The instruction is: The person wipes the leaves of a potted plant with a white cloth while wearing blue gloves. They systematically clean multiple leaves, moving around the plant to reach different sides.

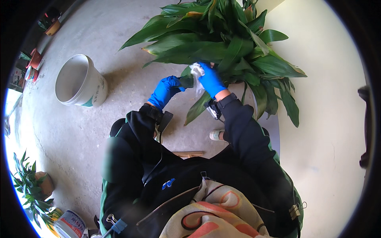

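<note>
A large potted plant with broad green leaves spreads across the top centre, several leaf tips browned. My left hand, in a blue glove, pinches the end of one leaf between thumb and fingers. Just right of it, my right hand, also gloved in blue, holds a crumpled white cloth or tissue against or close by the same leaf. Its fingertips are partly hidden by the cloth and foliage. The plant's pot is mostly hidden under the leaves.
A white plastic bucket stands on the concrete floor at left. Small potted plants line the far left edge; another leafy plant and a printed tub are at lower left. A pale wall rises at right. A wooden piece lies below me.
</note>
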